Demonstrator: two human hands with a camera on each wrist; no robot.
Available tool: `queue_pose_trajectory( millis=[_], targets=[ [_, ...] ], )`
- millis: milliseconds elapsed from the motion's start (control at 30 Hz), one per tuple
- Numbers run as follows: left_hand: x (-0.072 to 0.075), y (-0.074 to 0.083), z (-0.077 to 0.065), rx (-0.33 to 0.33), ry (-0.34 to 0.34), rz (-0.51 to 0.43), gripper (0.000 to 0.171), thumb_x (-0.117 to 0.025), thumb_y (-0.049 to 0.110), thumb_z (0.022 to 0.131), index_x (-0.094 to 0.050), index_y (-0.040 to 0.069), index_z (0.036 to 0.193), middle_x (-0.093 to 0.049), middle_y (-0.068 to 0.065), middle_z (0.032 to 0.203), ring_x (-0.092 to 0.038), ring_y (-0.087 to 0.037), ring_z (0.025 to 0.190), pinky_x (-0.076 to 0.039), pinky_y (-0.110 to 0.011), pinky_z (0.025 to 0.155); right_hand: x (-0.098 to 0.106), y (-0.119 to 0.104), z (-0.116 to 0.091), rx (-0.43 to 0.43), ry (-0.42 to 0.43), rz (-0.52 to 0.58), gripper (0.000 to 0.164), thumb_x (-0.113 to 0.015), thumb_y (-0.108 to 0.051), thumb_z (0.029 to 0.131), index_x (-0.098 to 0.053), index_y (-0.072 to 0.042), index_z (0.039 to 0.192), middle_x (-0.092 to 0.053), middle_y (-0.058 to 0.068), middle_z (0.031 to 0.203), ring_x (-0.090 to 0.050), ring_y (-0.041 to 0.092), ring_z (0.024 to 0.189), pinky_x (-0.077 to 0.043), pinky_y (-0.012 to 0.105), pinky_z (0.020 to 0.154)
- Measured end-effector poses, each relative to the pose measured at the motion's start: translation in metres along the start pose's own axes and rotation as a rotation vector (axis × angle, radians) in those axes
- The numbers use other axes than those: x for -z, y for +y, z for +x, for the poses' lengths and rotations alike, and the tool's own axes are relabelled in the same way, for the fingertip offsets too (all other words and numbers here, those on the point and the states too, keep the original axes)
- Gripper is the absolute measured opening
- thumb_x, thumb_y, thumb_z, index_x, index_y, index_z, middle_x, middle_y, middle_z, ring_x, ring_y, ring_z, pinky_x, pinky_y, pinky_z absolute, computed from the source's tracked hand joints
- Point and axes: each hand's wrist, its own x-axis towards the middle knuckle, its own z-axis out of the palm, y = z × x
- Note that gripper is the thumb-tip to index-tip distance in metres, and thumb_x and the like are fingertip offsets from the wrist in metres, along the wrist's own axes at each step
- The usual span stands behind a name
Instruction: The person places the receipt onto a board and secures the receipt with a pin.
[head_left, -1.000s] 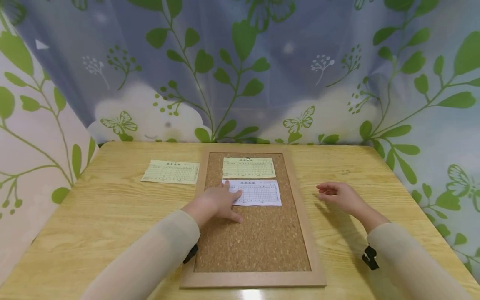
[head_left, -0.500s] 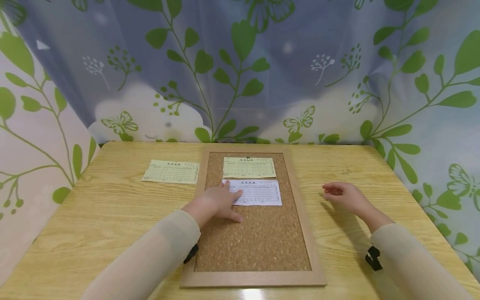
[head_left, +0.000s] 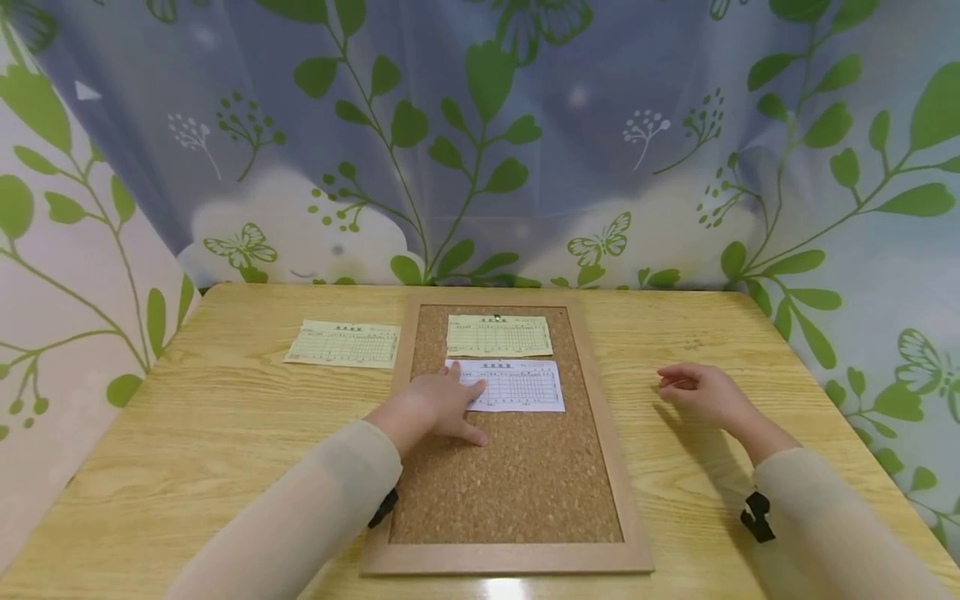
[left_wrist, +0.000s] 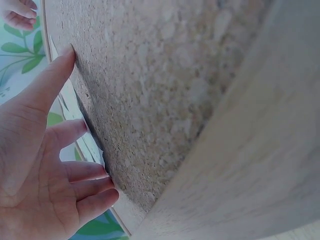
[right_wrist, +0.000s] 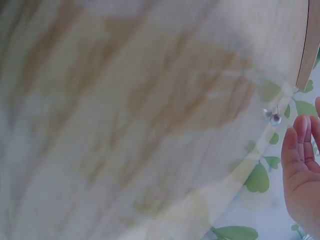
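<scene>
Head view: at the left, a yellow slip [head_left: 345,346] lies on the table [head_left: 225,467], toward its far left corner and just beside the corkboard [head_left: 517,492]. Next comes the left hand [head_left: 442,406] — spread flat, fingers loose and fairly straight — resting over the left end of a white slip [head_left: 525,392], its thumb on the bare cork. This slip sits in the board's far half, right below another yellow slip [head_left: 498,337], which has a small pin [head_left: 497,317] at its top edge, near the board's far edge. Past the board's right edge, the right hand [head_left: 701,392] hovers over the table, fingers loosely bent and holding nothing visible. In the right wrist view, small clear pins [right_wrist: 272,117] lie near its fingertips — their exact number is hard to tell.
</scene>
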Motion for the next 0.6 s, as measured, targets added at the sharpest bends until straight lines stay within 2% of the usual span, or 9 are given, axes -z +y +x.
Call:
queue_pose_trajectory(
  millis=[367,600],
  targets=[
    [-0.001,0.0,0.001,0.004,-0.002,0.001,0.09,-0.058,0.068,0.075,-0.027,0.026,0.148,-0.014,-0.022,0.151,-0.02,-0.036,0.137,-0.03,-0.048,0.103,0.011,0.012,-0.003,-0.032,0.004,-0.011,0.047,-0.06,-0.023,0.093,-0.051,0.01,0.125,-0.057,0.028,0.117,-0.057,0.039,0.104,-0.048,0.045,0.083],
    [-0.001,0.0,-0.001,0.001,0.002,-0.013,0.089,-0.059,0.066,0.076,-0.028,0.025,0.148,-0.013,-0.023,0.151,-0.019,-0.037,0.137,-0.03,-0.048,0.103,0.013,0.015,-0.002,-0.027,0.0,-0.033,0.044,-0.06,-0.017,0.092,-0.051,0.012,0.124,-0.057,0.029,0.114,-0.057,0.04,0.102,-0.048,0.046,0.082]
  ],
)
